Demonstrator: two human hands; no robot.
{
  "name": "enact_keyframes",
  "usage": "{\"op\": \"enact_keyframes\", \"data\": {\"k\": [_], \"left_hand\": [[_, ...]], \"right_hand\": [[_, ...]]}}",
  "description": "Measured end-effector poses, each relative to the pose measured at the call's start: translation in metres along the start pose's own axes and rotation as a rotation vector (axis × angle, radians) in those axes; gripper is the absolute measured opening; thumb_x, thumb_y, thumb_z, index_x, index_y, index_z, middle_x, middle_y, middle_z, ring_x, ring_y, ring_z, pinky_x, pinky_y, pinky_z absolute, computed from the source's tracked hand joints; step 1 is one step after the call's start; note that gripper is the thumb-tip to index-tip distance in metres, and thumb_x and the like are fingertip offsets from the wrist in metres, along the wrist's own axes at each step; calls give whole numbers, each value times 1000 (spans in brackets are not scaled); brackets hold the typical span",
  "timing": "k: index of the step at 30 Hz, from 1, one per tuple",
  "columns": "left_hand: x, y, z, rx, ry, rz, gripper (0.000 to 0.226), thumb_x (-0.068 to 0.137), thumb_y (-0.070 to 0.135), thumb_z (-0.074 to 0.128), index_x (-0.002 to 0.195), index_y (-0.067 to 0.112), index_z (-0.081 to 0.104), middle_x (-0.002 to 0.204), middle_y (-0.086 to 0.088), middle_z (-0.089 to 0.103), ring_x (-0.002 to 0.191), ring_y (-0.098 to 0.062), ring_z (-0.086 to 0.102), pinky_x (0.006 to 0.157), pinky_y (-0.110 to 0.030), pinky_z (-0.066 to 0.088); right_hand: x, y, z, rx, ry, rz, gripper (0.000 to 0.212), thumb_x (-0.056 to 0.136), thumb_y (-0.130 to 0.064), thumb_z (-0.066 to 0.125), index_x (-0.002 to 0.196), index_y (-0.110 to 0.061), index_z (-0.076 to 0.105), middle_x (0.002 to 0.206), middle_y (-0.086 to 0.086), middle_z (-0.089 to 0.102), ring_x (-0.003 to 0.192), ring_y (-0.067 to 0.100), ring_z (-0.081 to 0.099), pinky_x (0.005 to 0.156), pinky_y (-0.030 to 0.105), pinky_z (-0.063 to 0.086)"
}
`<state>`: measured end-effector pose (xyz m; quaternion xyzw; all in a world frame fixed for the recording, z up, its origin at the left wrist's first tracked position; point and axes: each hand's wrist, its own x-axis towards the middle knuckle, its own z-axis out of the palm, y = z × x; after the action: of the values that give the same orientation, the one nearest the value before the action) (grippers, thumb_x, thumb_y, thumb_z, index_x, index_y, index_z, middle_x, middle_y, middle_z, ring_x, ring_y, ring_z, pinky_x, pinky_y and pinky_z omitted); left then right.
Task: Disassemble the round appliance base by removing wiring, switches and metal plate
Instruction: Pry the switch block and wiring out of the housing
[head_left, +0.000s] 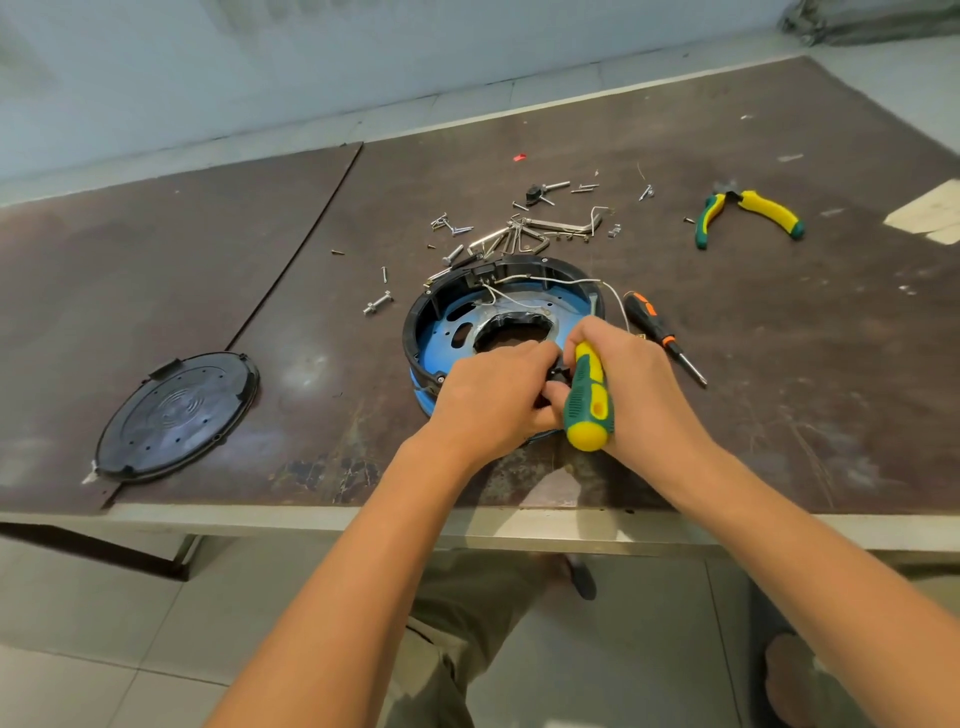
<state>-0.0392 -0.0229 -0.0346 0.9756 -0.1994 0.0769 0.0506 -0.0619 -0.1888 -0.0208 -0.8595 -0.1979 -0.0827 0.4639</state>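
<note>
Blue plate (441, 345) looks stiff inside the base (550, 267), mid-surface. My left fingers (527, 361) pinch a small black part (558, 372) at its near rim; right fingers (589, 335) clamp the screwdriver (587, 402). Wires (545, 281) seem fragile.

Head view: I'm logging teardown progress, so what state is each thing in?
Base: open, cover off, wire inside.
Cover: lying flat, apart from base.
Green screwdriver: gripped by right hand.
Left hand: pinching black part at near rim.
Orange screwdriver: lying beside base.
Pliers: lying, handles spread.
Screws: loose on table.
</note>
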Motion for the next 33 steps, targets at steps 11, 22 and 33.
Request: {"op": "enact_keyframes", "data": {"k": [11, 22, 33], "left_hand": [[-2, -3, 1, -119, 22, -20, 80, 66, 92, 47, 121, 34, 44, 94, 15, 65, 79, -4, 59, 57, -18, 37], [7, -2, 6, -51, 143, -62, 44, 89, 72, 45, 109, 33, 48, 84, 19, 53, 71, -4, 52, 53, -23, 40], [-6, -14, 19, -15, 415, 77, 45, 90, 62, 56, 108, 22, 67, 99, 10, 67, 97, -13, 63, 109, -42, 38]], "right_hand": [[21, 48, -45, -103, 232, 27, 23, 77, -5, 79, 85, -17, 60, 76, 5, 66, 64, 17, 55, 62, 25, 44], [27, 124, -90, -165, 477, 242, 18, 88, -15, 77, 95, -12, 61, 90, 17, 69, 83, 40, 63, 67, 27, 40], [15, 59, -59, 917, 69, 122, 43, 98, -31, 43, 75, -13, 75, 69, 19, 61, 70, 33, 64, 71, 33, 58]]}}
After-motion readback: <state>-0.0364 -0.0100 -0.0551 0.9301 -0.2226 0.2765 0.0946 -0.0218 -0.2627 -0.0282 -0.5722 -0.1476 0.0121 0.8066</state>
